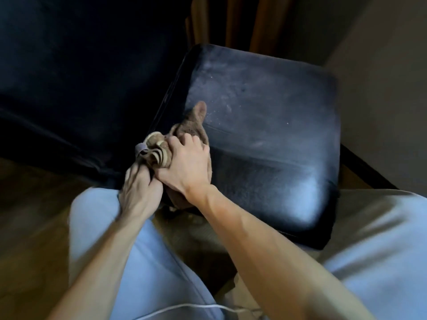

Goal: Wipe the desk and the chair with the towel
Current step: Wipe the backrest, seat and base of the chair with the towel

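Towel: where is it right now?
Head view: the towel is bunched on the left edge of the black chair seat, under the right hand, its striped end gripped by the left hand.

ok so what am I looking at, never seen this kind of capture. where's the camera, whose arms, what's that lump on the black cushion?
There is no machine here: a person works with bare hands. The single picture comes from a wide-angle camera worn on that person's head, looking down, so both arms enter from the bottom. The black padded surface is the chair seat, with pale dust specks on it. The lump is the brown towel, bunched at the seat's left edge. The right hand presses on it, fingers curled into the cloth. The left hand grips its striped end. Below are pale blue trousers and a white cable.
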The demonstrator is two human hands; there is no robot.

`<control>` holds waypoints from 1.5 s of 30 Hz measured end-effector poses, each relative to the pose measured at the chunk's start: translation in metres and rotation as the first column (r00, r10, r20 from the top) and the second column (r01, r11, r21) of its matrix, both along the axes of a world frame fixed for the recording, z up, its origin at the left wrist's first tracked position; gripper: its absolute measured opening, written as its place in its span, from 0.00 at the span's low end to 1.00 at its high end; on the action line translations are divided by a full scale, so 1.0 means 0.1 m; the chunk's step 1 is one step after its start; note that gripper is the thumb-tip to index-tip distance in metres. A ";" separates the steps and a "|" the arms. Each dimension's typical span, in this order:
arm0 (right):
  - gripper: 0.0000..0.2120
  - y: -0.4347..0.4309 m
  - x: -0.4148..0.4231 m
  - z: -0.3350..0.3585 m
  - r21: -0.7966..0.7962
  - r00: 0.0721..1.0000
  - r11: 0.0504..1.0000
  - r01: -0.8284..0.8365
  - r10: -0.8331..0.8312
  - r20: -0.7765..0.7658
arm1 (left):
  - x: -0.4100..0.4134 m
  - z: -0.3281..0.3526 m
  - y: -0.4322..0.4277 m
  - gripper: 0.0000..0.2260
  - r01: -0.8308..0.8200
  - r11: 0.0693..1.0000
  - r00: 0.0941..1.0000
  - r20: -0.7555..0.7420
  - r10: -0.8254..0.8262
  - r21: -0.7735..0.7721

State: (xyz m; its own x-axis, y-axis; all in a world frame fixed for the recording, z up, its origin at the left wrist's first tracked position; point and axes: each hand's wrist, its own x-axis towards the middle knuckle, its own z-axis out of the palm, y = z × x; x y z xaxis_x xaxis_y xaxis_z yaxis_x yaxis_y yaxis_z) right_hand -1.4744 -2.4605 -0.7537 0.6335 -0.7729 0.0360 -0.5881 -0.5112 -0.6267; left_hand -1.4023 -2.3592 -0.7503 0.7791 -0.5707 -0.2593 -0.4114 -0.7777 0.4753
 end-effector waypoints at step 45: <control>0.21 -0.80 -1.49 0.09 -0.388 0.911 0.912 -0.131 -0.044 -0.411 | 0.17 -0.15 -0.15 0.24 -0.148 0.963 0.983 -0.141 0.118 -0.225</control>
